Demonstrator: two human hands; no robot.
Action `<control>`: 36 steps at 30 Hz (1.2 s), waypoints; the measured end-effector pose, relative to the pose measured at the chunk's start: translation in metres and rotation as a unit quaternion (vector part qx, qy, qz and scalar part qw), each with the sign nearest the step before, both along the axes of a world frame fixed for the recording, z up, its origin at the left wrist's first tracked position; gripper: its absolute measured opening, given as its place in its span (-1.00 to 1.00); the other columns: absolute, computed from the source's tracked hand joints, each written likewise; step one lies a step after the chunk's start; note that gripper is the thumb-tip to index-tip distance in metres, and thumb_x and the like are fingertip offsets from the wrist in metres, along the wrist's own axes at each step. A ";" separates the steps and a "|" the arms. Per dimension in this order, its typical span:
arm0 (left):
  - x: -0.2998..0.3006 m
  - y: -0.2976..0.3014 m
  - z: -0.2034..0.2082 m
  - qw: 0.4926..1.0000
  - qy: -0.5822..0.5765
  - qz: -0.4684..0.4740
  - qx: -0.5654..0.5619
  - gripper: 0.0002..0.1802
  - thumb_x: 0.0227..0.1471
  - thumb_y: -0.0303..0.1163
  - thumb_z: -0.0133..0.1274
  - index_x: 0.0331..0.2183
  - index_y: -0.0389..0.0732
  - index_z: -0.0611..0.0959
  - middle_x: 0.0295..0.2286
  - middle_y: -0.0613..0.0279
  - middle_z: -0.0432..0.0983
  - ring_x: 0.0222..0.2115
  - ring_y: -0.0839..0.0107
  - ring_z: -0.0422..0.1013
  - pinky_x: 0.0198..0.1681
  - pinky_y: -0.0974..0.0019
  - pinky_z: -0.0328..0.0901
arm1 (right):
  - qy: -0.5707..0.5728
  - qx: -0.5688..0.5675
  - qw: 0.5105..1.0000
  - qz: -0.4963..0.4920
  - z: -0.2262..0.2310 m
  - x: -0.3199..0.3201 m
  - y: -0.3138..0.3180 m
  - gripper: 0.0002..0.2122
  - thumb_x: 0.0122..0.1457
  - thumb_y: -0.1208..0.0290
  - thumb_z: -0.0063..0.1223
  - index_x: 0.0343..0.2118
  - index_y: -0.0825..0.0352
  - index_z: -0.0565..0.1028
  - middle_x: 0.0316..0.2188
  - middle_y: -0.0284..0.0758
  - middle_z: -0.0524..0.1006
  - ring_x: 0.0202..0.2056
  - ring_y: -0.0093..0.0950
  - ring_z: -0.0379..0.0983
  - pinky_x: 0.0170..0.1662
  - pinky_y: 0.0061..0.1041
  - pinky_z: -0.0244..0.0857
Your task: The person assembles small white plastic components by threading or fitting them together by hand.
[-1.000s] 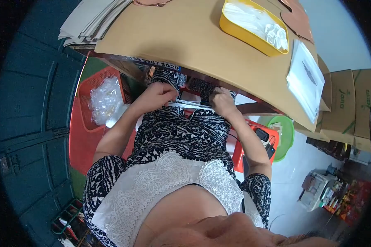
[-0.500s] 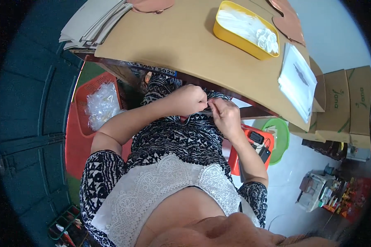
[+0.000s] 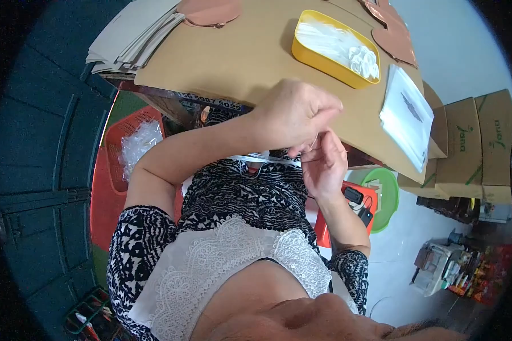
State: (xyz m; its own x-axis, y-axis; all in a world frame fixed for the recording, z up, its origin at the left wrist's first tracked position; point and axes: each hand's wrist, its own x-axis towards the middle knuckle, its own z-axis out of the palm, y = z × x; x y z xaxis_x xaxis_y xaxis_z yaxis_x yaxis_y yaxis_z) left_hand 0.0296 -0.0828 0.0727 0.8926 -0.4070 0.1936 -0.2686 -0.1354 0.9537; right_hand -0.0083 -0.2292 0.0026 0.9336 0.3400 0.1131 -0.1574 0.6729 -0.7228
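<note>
At nine o'clock from the hands a red basket (image 3: 105,187) holding clear plastic bags (image 3: 137,145) sits on the floor beside the person's knee. The left hand (image 3: 293,116) is curled into a loose fist at the desk (image 3: 233,62) edge, its fingers pinching one end of a thin white strip (image 3: 267,158) that runs across the lap below. The right hand (image 3: 324,165), just beside it at five o'clock, has its fingers bent in against the same spot, pinching what looks like a fine thread or wire; what exactly sits between them is too small to tell. The work probably goes best with both pinches kept close together and the strip held taut over the lap. At one o'clock a yellow tray (image 3: 324,57) of white pieces rests on the desk, a flat clear packet (image 3: 407,116) at three o'clock.
</note>
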 end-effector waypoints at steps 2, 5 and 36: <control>0.005 0.010 0.000 0.994 -0.077 0.045 0.061 -0.84 0.02 -0.51 0.00 -0.38 -0.37 0.63 -0.58 0.15 0.55 -0.60 0.51 0.47 -0.51 0.39 0.35 | -0.021 -0.077 0.997 -0.018 0.004 -0.003 -0.006 -0.69 0.24 0.30 -0.11 -0.12 0.48 0.41 -0.43 -0.29 0.48 -0.41 -0.50 0.41 -0.29 -0.54 0.29; 0.014 0.031 -0.006 0.928 -0.274 0.043 0.250 -0.86 -0.07 -0.48 0.04 -0.43 -0.33 0.64 -0.57 0.09 0.53 -0.53 0.36 0.48 -0.43 0.31 0.34 | -0.247 -0.418 0.858 -0.168 0.009 -0.001 -0.020 -0.83 0.21 0.47 -0.07 -0.33 0.46 0.51 -0.51 -0.38 0.39 -0.45 -0.62 0.31 -0.34 -0.68 0.19; 0.007 0.037 -0.002 0.966 -0.155 -0.193 0.070 -0.87 -0.07 -0.54 0.09 -0.38 -0.31 0.66 -0.40 0.07 0.59 -0.40 0.32 0.52 -0.29 0.36 0.38 | -0.390 -0.462 0.797 -0.017 0.046 0.008 -0.032 -0.88 0.12 0.49 -0.04 -0.45 0.43 0.48 -0.54 -0.34 0.39 -0.49 -0.51 0.29 -0.39 -0.57 0.18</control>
